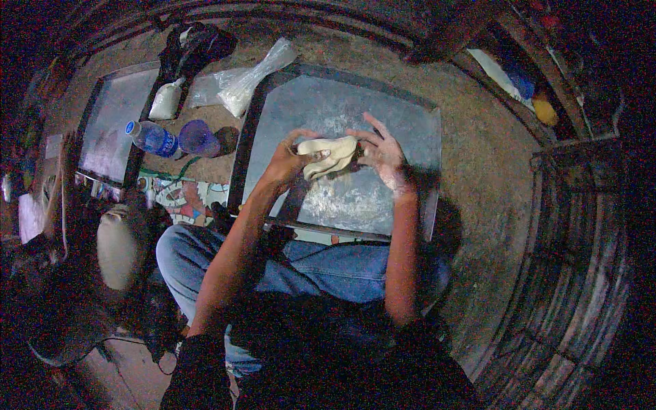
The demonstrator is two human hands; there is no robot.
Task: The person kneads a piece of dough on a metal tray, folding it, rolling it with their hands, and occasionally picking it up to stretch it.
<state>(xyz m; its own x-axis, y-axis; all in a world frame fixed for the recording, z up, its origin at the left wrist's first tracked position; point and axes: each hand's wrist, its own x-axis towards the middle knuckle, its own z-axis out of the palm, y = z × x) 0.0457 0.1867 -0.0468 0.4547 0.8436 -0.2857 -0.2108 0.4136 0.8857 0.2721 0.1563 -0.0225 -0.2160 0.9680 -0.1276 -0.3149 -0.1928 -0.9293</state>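
Observation:
A pale, folded lump of dough (326, 152) is raised over a grey metal tray with a dark rim (342, 205) in front of my crossed legs. My left hand (292, 160) grips the dough at its left side, fingers curled round it. At the dough's right edge, my right hand (379, 152) has its fingers spread, with white powder on them and on the palm. The tray's surface shows white powdery smears.
Left of the tray lie a water bottle (150, 139), a purple cup (195, 138), a white bag (165, 101), clear plastic bags (251, 76) and a dark bag (186, 51). A second tray (112, 125) stands farther left. A slatted structure (567, 260) borders the right.

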